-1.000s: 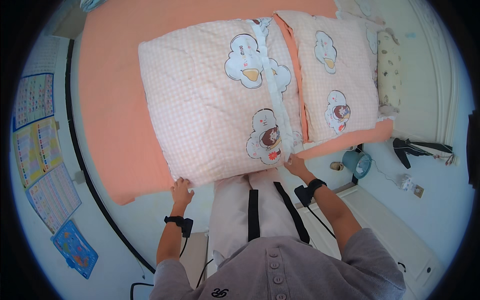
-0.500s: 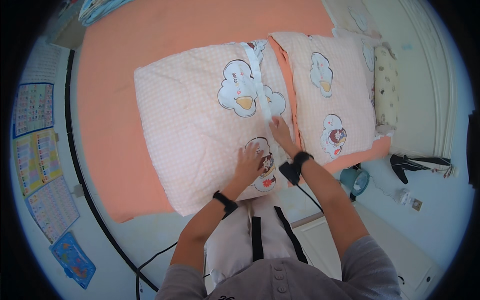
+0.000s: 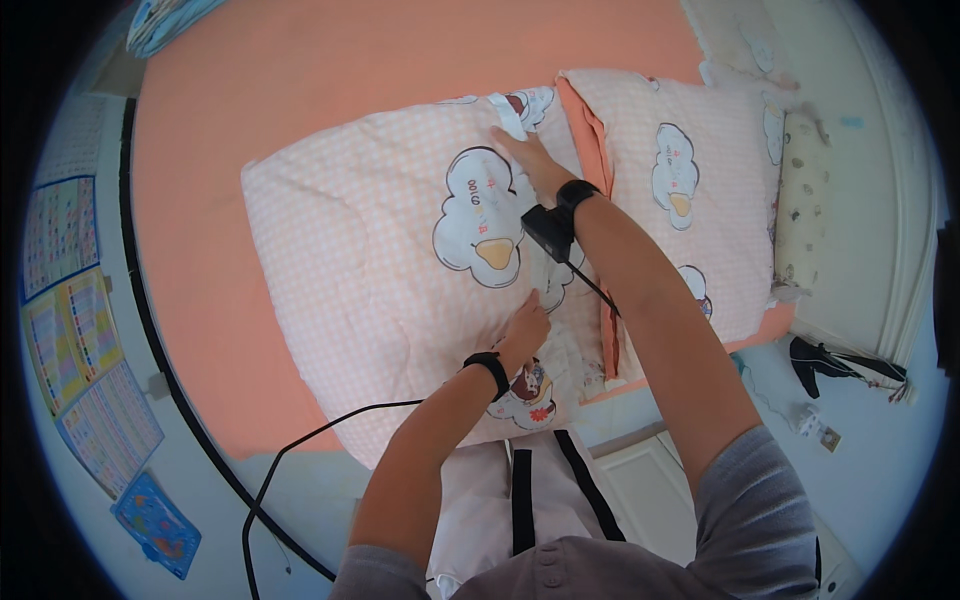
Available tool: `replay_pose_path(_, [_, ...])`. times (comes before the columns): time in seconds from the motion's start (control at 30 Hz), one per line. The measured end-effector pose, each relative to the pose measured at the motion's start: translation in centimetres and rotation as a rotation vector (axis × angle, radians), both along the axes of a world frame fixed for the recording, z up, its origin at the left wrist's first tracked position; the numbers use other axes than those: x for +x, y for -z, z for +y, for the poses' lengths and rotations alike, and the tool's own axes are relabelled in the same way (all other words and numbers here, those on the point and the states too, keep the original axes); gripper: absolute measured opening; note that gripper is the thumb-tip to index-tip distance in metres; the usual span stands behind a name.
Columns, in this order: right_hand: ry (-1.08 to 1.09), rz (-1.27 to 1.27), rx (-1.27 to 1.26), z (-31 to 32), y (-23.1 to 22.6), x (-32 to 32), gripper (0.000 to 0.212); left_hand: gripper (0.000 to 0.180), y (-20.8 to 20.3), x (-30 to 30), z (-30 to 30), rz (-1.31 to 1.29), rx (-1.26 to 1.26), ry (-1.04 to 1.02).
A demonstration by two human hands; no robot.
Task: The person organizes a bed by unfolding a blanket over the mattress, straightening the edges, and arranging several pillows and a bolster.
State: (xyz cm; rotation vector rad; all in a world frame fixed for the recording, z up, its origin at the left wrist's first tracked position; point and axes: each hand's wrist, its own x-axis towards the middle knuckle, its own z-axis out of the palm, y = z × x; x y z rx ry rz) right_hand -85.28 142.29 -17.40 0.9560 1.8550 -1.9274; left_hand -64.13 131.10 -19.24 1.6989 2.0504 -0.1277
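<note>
A folded quilt [image 3: 350, 230] in pale pink check, printed with cartoon clouds, lies on the orange-covered bed [image 3: 200, 330]. Along its right part runs a white strip [image 3: 510, 115], partly hidden by my right arm. My right hand [image 3: 527, 155] reaches to the strip's far end and rests against it, thumb stretched apart from the fingers. Nearer to me, my left hand [image 3: 526, 332] is closed, fingers bunched at the quilt's surface near the strip's lower part. It appears to pinch the fabric there; the fingertips are partly hidden. Both wrists wear black bands.
Right of the quilt lies a matching folded piece [image 3: 730, 220] with an orange edge, beside a cream patterned pillow [image 3: 803, 210]. Posters [image 3: 60, 235] hang on the left wall. A black cable [image 3: 330, 420] trails from my left wrist. A black-handled object [image 3: 815, 365] hangs at right.
My right hand has moved away from me along the white strip to its far end. My left hand, spread flat before, has moved slightly away and right and closed.
</note>
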Motion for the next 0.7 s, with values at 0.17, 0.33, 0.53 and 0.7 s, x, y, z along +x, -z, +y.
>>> replay_pose_path(0.17, [-0.397, -0.399, -0.103, -0.8, -5.2, -1.3, 0.042, 0.027, -2.5, -1.8, 0.1, -0.291, -0.210, 0.142])
replay_pose_path(0.33, [-0.341, 0.143, -0.121, 0.3, -8.1, -1.7, 0.034, 0.011, -4.3, -0.1, -1.8, -0.155, 0.410, 0.109])
replay_pose_path(0.53, [-0.229, 0.551, 0.400, 5.0, -4.9, -2.0, 0.034, 0.022, -4.8, -1.8, 0.4, -0.337, 0.625, 0.013])
replay_pose_path(0.7, [-0.204, 0.689, 1.159, 5.3, -1.1, 7.2, 0.045, 0.053, -5.3, 0.4, -1.6, -0.326, 0.450, -0.488])
